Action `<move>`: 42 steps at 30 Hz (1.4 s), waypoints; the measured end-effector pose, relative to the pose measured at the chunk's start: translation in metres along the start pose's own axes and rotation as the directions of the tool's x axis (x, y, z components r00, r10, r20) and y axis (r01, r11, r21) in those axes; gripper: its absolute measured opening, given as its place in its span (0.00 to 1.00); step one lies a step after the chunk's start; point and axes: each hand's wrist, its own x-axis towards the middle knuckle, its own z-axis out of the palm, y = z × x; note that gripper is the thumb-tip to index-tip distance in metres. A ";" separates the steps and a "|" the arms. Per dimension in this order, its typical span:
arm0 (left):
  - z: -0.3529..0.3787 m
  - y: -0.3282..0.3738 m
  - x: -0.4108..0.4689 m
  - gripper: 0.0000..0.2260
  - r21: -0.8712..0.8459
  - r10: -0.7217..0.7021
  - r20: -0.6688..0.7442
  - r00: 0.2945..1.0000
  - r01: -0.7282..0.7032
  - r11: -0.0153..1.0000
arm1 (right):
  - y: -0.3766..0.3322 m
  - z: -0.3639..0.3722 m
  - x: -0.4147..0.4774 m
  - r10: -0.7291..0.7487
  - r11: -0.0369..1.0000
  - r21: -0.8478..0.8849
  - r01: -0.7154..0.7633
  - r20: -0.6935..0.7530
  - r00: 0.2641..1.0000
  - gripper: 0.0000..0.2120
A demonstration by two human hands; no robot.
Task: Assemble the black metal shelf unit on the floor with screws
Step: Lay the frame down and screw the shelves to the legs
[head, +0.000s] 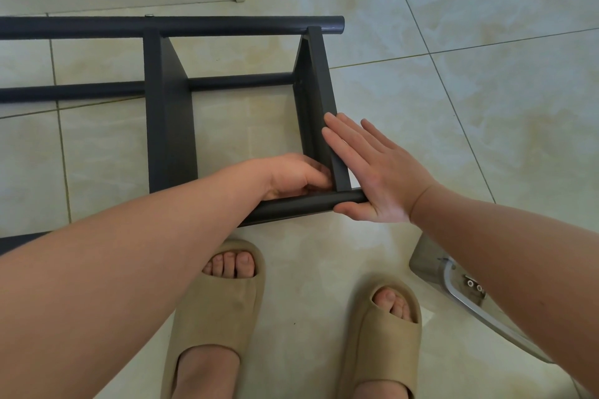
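Black metal shelf unit point(168, 126), lying on floor point(453, 107) at 12 o'clock: right hand point(372, 172) flat, fingers straight, bracing end panel point(319, 91) at 1 o'clock; left hand point(295, 176) fingers curled at its joint with near tube point(308, 204), contents hidden; keep holes aligned, panel square

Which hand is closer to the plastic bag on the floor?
Right. The right hand presses the end panel, up-left of the bag; the left hand is farther left, beyond that panel.
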 end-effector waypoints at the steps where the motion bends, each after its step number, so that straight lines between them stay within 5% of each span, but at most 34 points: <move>1: -0.001 -0.001 0.001 0.10 -0.008 -0.003 0.001 1.000 0.003 1.000 | 0.000 0.000 0.000 0.000 1.000 0.000 0.000 0.002 1.000 0.48; 10: -0.003 -0.002 0.003 0.10 -0.106 0.003 0.041 0.999 0.001 0.994 | 0.000 0.000 0.000 0.004 1.000 0.002 -0.004 -0.001 1.000 0.48; 17: 0.000 0.000 0.001 0.10 0.089 -0.010 -0.045 0.999 0.014 0.996 | 0.000 0.000 0.000 0.001 1.000 0.005 -0.001 -0.009 1.000 0.48; 19: -0.002 -0.002 0.003 0.03 0.079 0.009 -0.045 0.999 -0.005 0.997 | 0.000 0.000 0.000 0.001 1.000 0.006 -0.001 -0.012 1.000 0.48; 22: -0.004 -0.004 0.005 0.08 0.053 0.012 -0.033 0.999 -0.010 0.999 | 0.000 0.000 0.000 0.002 1.000 0.002 -0.002 -0.008 1.000 0.48; 25: -0.005 -0.004 0.005 0.02 0.010 0.014 -0.012 1.000 -0.014 1.000 | 0.000 0.000 0.000 0.002 1.000 0.002 -0.002 -0.006 1.000 0.48; 33: -0.001 0.001 0.002 0.09 -0.124 0.017 0.075 0.997 -0.008 0.992 | 0.000 0.000 0.000 0.005 1.000 -0.003 -0.005 0.004 1.000 0.48; 38: -0.001 0.002 -0.002 0.06 0.001 -0.122 0.051 0.991 0.122 0.993 | 0.000 0.000 0.000 0.008 1.000 0.002 -0.008 0.003 1.000 0.49; 42: 0.000 0.000 0.001 0.07 0.021 -0.010 -0.035 0.999 0.010 1.000 | -0.001 -0.001 0.000 0.011 1.000 0.005 -0.011 0.007 1.000 0.48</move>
